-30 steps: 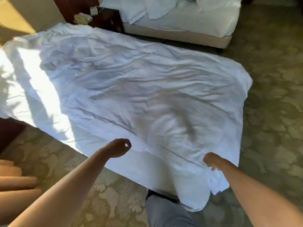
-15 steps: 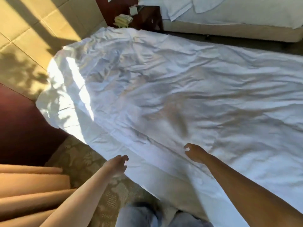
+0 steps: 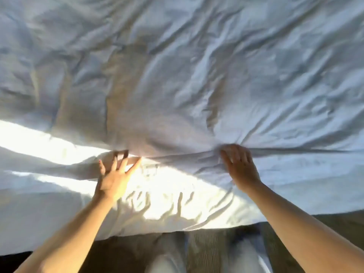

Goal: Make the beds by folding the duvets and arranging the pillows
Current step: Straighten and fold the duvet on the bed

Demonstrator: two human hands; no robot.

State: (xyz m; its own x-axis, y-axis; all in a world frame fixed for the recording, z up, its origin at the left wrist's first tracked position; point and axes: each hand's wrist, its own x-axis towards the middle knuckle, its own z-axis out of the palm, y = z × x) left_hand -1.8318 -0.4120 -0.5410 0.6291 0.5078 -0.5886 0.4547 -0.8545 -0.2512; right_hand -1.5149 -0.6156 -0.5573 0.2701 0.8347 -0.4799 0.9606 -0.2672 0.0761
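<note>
A white, wrinkled duvet [image 3: 177, 75] fills nearly the whole view, with a bright band of sunlight across its near part. My left hand [image 3: 114, 174] lies on it with fingers spread and straight, the fingertips at the edge of a raised fold. My right hand [image 3: 240, 166] is further right at the same fold line. Its fingers dig into the cloth, and creases bunch and pull tight toward the right from them. No pillow is in view.
The duvet's near edge [image 3: 197, 225] hangs just in front of my legs [image 3: 206, 253]. Patterned carpet [image 3: 334, 223] shows below it at the lower right, and a dark strip of floor at the lower left.
I have leaned in close, so the duvet now fills the view and the other bed and nightstand are gone. Both hands went from hovering above the near edge to landing on the fold.
</note>
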